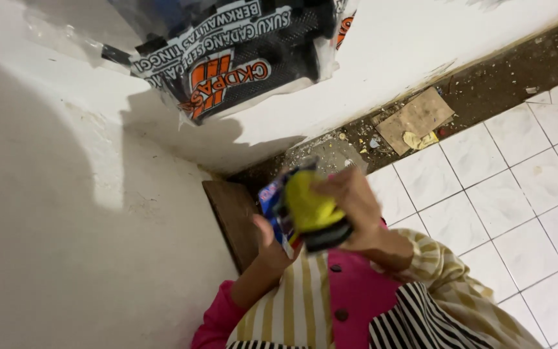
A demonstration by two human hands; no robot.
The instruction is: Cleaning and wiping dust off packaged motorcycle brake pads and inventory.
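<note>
My two hands meet close to my chest. My right hand (355, 205) grips a yellow and black object (311, 213), blurred by motion. My left hand (267, 240) holds a blue, white and red printed packet (272, 199) just behind that object, thumb up along its edge. The yellow object overlaps the packet, so I cannot tell whether it is inside it or only in front. My sleeves are pink and tan-striped.
A clear plastic bag with a black part inside (240, 52) hangs on the white wall (66, 226). A dark wooden board (234, 220) leans at the wall's foot. Cardboard scrap (416, 117) and debris lie along a dirty strip beside the white tiled floor (511, 194).
</note>
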